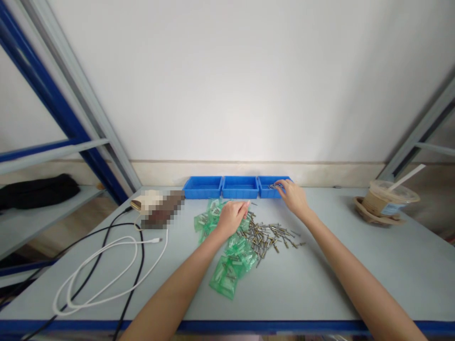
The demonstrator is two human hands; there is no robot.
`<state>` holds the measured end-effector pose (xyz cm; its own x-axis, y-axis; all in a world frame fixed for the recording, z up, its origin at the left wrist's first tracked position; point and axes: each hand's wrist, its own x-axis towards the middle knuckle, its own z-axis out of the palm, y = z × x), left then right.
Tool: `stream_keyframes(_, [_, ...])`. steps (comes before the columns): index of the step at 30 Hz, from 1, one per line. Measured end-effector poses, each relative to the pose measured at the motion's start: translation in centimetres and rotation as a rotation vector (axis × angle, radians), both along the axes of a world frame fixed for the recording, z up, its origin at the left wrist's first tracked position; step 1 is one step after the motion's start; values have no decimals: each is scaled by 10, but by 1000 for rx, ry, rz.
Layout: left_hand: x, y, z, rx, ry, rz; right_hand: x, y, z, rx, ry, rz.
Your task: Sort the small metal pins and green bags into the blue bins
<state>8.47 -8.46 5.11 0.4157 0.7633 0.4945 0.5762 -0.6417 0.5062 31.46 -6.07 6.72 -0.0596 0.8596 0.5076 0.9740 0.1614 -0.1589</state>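
My right hand (pixel 293 195) reaches over the front of the right blue bin (pixel 265 193), its fingers curled around a few thin metal screws at the fingertips. Some of these may lie on the bin's floor; I cannot tell which. My left hand (pixel 232 215) is closed above the green plastic bags (pixel 224 279), thumb and fingers pressed together. What it holds, if anything, is hidden. One thin screw (pixel 253 203) shows just beyond its fingertips. Beside the bags spreads a loose heap of silver and brass-coloured screws (pixel 265 237). Small metal pieces show through the bags.
A middle blue bin (pixel 240 193) and a left blue bin (pixel 202 193) stand in the same row before the wall. White cable (pixel 71 284) and black cable (pixel 140 270) loop at left. A drink cup (pixel 386 199) sits in a cardboard holder (pixel 373 219) at right.
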Motion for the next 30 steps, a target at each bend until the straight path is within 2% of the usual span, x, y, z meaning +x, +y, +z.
stream_keyframes(4, [0, 1, -1, -3, 14, 11, -33, -16, -17, -96, -80, 140])
stream_keyframes(10, [0, 2, -2, -4, 60, 13, -65, 2, -32, -233, -53, 113])
stream_keyframes(13, [-1, 2, -2, 72, 128, 63, -65, 1, -32, -249, -35, 117])
stream_keyframes(16, [-1, 1, -1, 198, 197, 81, -59, -14, -28, -241, 75, 173])
stream_keyframes(22, [4, -5, -1, 339, 416, -107, -42, -34, -25, -338, 563, 398])
stream_keyframes(26, [7, -7, -2, 342, 375, -115, -43, -31, -29, -395, 753, 427])
stream_keyframes(30, [6, -7, -3, 306, 322, -86, -45, -32, -28, -373, 739, 459])
